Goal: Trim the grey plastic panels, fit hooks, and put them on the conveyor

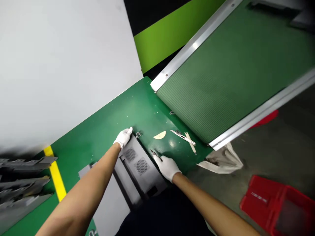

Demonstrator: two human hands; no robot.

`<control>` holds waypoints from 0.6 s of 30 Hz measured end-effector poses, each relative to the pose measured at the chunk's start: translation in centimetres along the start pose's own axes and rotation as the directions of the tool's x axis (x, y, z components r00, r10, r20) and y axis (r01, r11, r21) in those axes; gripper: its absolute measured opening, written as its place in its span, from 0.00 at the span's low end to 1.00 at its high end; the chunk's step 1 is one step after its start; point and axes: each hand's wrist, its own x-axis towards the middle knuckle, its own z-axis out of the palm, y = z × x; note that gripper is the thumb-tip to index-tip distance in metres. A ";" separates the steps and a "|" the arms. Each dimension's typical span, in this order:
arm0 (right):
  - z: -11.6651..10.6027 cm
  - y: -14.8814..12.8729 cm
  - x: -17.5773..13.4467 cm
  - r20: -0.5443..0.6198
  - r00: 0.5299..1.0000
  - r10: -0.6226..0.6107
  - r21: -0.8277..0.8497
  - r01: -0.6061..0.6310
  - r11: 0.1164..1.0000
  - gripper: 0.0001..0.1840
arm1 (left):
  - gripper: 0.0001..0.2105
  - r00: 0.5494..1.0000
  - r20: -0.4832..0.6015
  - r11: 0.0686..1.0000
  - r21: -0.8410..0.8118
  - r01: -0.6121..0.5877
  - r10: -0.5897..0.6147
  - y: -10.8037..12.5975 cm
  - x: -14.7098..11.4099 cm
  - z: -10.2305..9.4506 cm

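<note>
A grey panel [153, 177] with two perforated patches sits at the near side of the green bench [110, 119], in front of the person's dark clothing [162, 213], which hides its lower end. The left hand [123, 137], in a white glove, rests at the panel's upper left corner, with a fingertip reaching just past the edge; whether its grip closes around the corner or only presses on it, I cannot tell. The right hand [167, 167], gloved likewise, is beside the panel's right edge, its grip closed around a small dark tool [154, 153] whose tip points up and left, close to that edge; whether the tip touches the panel is too small to tell. A paler flat piece [110, 203] lies to the left of the panel, partly under the left forearm. Beyond the right hand, a cream half-disc [159, 135] lies on the bench, and to its right a silver cutter [182, 137] crosses a cream strip [192, 146]. A ribbed green conveyor belt [216, 88] between metal rails starts at the bench's right end. Grey parts [22, 183] stand in a row at the far left, near a yellow stripe [57, 177]. A red bin [278, 203] is at lower right.
</note>
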 end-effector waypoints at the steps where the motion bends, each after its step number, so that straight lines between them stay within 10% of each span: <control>1: 0.1 -1.6 1.2 0.016 1.000 -0.011 -0.022 0.011 1.000 0.41 | 0.28 0.997 0.067 0.991 -0.126 0.034 -0.026 -1.3 0.4 -0.1; 5: 1.2 -6.4 4.7 0.038 0.999 -0.032 -0.109 0.036 0.993 0.42 | 0.31 0.998 0.056 0.934 -0.358 -0.005 0.027 -4.0 0.6 1.1; 18: 1.4 -9.3 7.7 0.024 0.999 -0.028 -0.222 0.033 0.974 0.42 | 0.22 0.997 0.053 0.969 -0.244 -0.044 0.059 -3.7 0.0 0.9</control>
